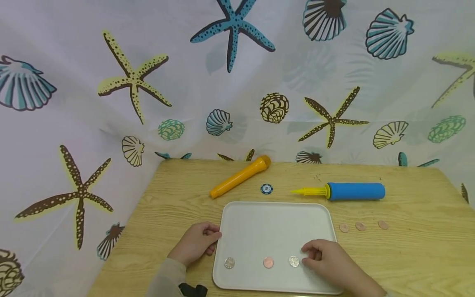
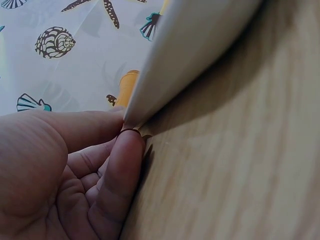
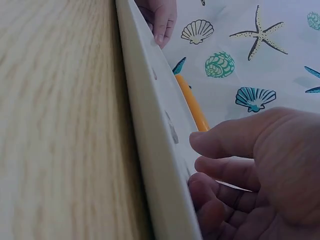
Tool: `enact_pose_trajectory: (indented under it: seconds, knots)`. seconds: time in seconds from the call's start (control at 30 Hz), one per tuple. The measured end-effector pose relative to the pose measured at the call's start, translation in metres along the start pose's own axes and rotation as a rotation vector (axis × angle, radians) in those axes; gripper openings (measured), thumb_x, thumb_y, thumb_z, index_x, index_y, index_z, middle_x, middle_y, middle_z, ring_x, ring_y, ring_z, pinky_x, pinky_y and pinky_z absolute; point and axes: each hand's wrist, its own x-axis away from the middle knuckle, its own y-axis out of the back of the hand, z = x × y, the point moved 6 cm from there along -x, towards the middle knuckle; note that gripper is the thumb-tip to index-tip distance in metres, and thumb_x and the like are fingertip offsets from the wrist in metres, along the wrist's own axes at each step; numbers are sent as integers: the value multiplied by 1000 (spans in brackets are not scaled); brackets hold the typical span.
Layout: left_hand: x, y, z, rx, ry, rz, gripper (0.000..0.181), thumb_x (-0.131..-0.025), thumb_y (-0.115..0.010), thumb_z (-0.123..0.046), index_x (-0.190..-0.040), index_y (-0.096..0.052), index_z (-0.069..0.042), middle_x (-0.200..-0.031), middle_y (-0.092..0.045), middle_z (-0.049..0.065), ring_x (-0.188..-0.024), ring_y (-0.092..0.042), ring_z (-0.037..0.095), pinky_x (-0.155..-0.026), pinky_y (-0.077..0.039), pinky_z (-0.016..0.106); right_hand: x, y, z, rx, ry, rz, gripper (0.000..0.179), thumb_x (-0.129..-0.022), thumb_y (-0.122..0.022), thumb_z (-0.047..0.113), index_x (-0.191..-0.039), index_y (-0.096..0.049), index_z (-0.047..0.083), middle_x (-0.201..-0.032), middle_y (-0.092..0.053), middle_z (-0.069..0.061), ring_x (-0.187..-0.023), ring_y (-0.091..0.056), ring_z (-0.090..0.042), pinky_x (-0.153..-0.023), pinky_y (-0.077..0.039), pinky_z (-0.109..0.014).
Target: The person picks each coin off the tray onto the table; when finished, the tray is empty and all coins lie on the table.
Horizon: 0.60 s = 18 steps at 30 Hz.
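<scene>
A white tray [image 1: 276, 231] lies on the wooden table. On it, toward the near side, are a silver coin [image 1: 229, 262] at left, a copper coin [image 1: 268, 262] and a second silver coin [image 1: 294, 261]. My left hand [image 1: 198, 243] pinches the tray's left rim between thumb and fingers, as the left wrist view shows close up. Over the tray's right part, my right hand [image 1: 326, 260] has loosely bent fingers, the thumb [image 3: 220, 140] apart from the index finger. Its fingertips are just right of the second silver coin, with nothing seen between them.
Behind the tray lie an orange toy microphone [image 1: 240, 177], a blue poker chip [image 1: 266, 189] and a blue and yellow balloon pump [image 1: 356, 191]. Several copper coins [image 1: 360, 226] sit right of the tray. A curtain [image 1: 245, 90] with sea patterns hangs behind the table.
</scene>
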Motion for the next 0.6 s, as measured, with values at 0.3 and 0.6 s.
enact_pose_trajectory:
  seconds: [0.3,0.6]
  knots:
    - [0,0,2,4,-4,9,23,-101,-63,-18,-117,-64,-1,-91,-64,8,-73,-61,18,-66,-58,32,-4,-10,7,84,66,74,25,-87,-79,26,-109,-73,16,-75,-54,9,-68,-49,-6,-61,-42,-22]
    - [-1,1,0,13,-5,10,22,-101,-63,-16,-116,-64,-1,-90,-64,8,-73,-61,18,-66,-58,32,-5,-14,10,181,108,72,16,-87,-78,22,-103,-75,21,-73,-50,11,-69,-47,-4,-61,-40,-23]
